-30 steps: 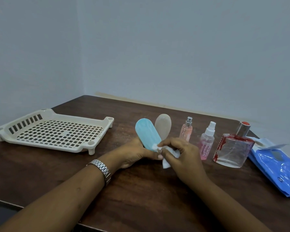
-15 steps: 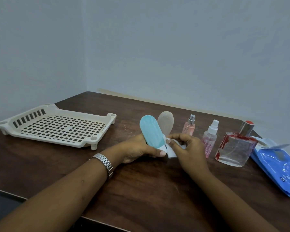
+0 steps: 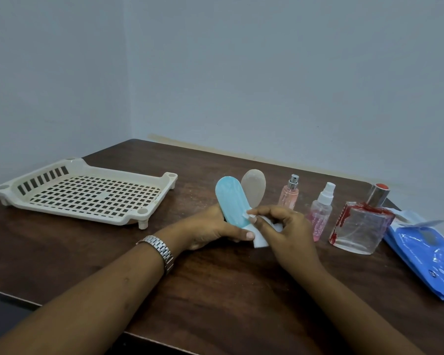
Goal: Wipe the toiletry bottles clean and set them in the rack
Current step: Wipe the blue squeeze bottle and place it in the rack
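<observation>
None of the five bottles sits in the cream rack at the left of the frame, so the job looks barely begun. Near the centre the left hand curls its fingers round the lower end of the tilted blue bottle, while the right hand pinches a white wipe against its lower edge. Left to clean, I judge, are the beige bottle just behind it and, rightward, the pink spray bottle, the clear spray bottle and the square glass bottle.
</observation>
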`<state>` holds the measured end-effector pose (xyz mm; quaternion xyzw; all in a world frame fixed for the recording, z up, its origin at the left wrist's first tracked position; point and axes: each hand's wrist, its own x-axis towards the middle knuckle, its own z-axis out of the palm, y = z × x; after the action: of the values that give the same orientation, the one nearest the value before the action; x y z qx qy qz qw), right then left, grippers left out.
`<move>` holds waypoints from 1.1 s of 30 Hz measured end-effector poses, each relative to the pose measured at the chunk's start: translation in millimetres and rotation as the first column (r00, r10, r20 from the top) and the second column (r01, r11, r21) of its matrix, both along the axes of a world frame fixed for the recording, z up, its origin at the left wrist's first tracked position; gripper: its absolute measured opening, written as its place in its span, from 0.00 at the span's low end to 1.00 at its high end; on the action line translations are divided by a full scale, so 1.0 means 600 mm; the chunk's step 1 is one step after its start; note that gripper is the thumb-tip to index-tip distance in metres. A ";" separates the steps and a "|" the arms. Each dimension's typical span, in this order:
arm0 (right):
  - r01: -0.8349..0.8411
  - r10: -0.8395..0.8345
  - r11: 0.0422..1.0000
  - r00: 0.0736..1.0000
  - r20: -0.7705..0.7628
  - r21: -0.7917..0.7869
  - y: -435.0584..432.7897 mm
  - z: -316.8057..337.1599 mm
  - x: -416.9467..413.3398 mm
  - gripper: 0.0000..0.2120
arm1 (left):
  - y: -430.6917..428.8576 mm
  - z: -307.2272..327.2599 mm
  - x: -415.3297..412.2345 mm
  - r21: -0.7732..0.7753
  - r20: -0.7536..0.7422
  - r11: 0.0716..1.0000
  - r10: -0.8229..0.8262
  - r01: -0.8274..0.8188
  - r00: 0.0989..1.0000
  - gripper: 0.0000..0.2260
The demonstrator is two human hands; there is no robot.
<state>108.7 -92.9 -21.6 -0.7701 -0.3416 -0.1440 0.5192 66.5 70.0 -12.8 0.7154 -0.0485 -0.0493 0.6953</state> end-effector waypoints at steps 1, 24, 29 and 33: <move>0.005 -0.005 1.000 1.000 -0.013 0.010 0.000 0.002 0.003 0.06 | -0.001 0.000 0.000 0.003 0.004 1.000 0.001 -0.001 1.000 0.16; 0.103 -0.102 0.994 0.994 0.035 -0.024 0.006 0.009 0.010 0.05 | -0.001 -0.007 0.005 0.064 0.054 0.998 0.004 -0.007 0.999 0.14; 0.076 -0.068 0.994 0.993 0.101 -0.078 -0.002 0.003 -0.004 0.06 | -0.001 -0.008 0.006 0.069 0.071 0.998 -0.001 -0.004 0.997 0.13; 0.095 -0.094 0.995 0.995 0.040 -0.036 0.004 0.010 0.005 0.05 | -0.001 -0.009 0.007 0.075 0.064 0.997 0.018 -0.023 0.998 0.16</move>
<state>111.8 -90.4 -15.3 -0.7921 -0.3174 -0.1766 0.4905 70.7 69.4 -18.5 0.7429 -0.0615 -0.0212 0.6663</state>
